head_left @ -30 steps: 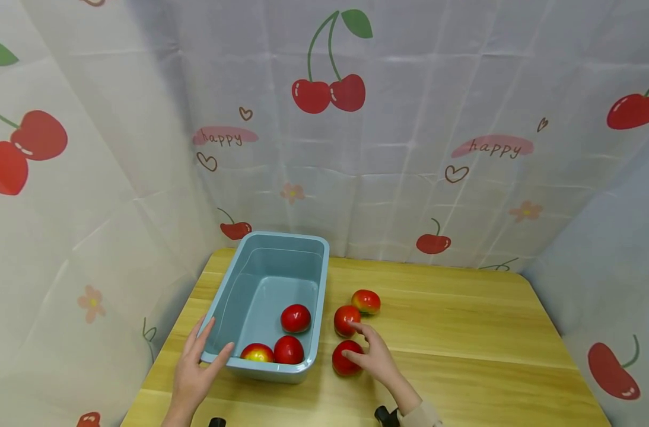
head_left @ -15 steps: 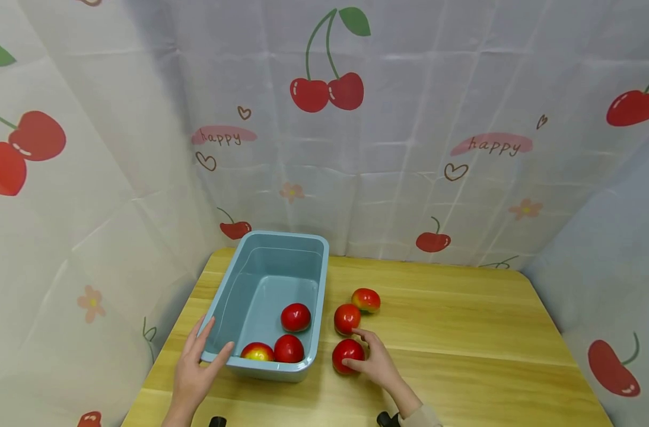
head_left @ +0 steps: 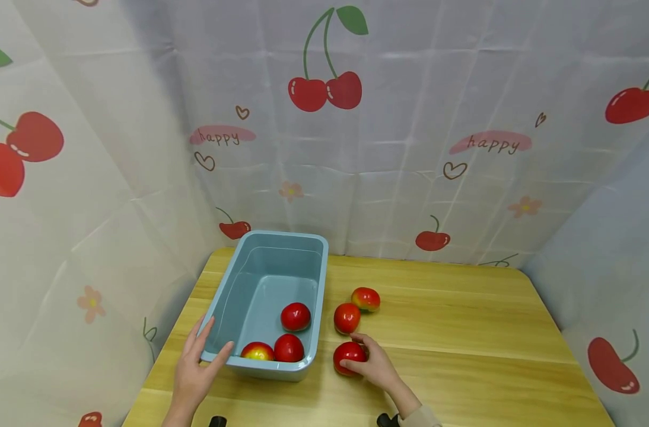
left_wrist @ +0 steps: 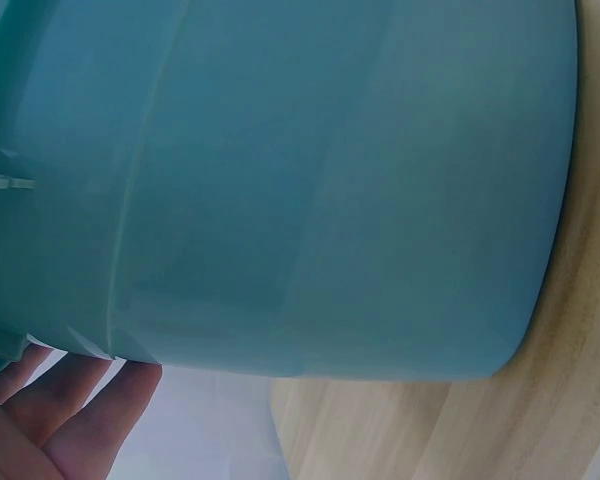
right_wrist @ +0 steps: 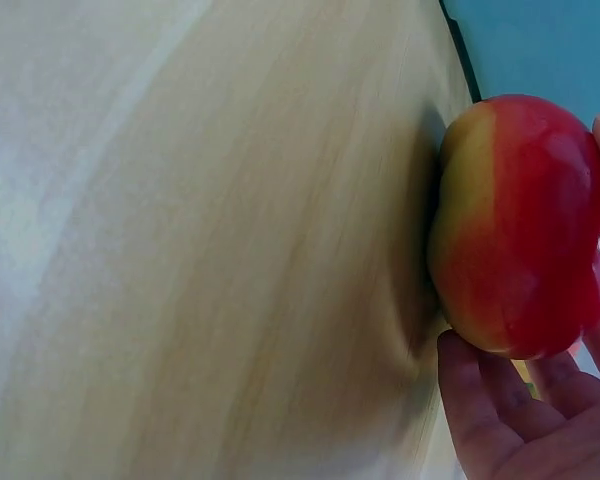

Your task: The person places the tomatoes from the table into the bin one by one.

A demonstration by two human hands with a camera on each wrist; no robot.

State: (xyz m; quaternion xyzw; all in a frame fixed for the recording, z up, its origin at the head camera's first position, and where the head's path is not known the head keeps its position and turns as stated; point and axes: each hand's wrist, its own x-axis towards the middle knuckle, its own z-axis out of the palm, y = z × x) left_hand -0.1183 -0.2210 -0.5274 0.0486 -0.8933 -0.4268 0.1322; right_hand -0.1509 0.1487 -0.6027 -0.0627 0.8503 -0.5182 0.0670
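Observation:
A light blue plastic bin (head_left: 264,249) stands on the left part of a wooden table (head_left: 463,332); its wall (left_wrist: 310,200) fills the left wrist view. Three red apples lie inside: one (head_left: 295,316) mid-right, two (head_left: 289,348) (head_left: 257,352) at the near end. My left hand (head_left: 212,344) rests on the bin's near left corner, fingers (left_wrist: 70,410) straight under the rim. My right hand (head_left: 363,356) curls round a red-yellow apple (head_left: 347,354) (right_wrist: 520,230) that sits on the table just right of the bin; its fingers (right_wrist: 500,410) wrap the apple's side.
Two more apples (head_left: 347,318) (head_left: 365,299) lie on the table beyond my right hand. Cherry-print curtains (head_left: 410,148) close off the back and both sides of the table. The bin's corner (right_wrist: 540,40) shows close to the held apple.
My right hand drew back from the middle apple and closed its fingers round the nearest apple. The left hand and the bin have stayed put.

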